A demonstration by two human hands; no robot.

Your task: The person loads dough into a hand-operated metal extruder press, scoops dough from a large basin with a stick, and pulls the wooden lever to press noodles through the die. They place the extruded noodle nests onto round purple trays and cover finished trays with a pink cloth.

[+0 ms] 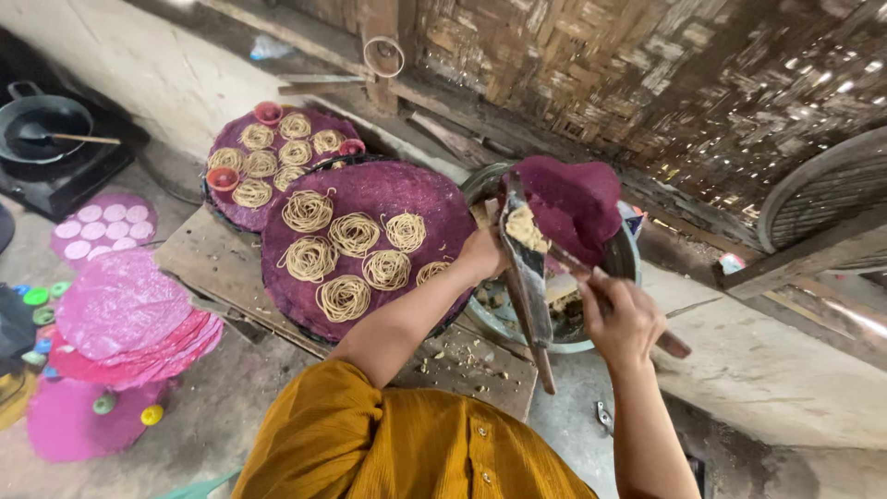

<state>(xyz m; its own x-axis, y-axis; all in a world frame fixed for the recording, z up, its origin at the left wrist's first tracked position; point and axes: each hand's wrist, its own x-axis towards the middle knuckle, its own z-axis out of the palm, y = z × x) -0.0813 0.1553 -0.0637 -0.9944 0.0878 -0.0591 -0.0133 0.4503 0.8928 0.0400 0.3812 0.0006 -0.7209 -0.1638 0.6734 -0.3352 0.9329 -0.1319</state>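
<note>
My left hand [480, 254] grips a long metal press [528, 277], held upright over a grey basin [494, 319]. A lump of pale dough [524, 226] sits in the top of the press. My right hand [621, 322] is closed on a dark-handled tool [673, 344] whose front end reaches toward the press. A purple cloth [573, 199] lies bunched over the basin behind the press. Just left of my left hand, a round purple tray [370, 189] carries several coiled noodle nests [344, 298].
A second purple tray [238, 211] with noodle nests and small red bowls sits farther back on a wooden board [208, 254]. Pink round mats [129, 319] are stacked on the floor at left. A black pan [42, 125] rests on a stove. A woven wall rises behind.
</note>
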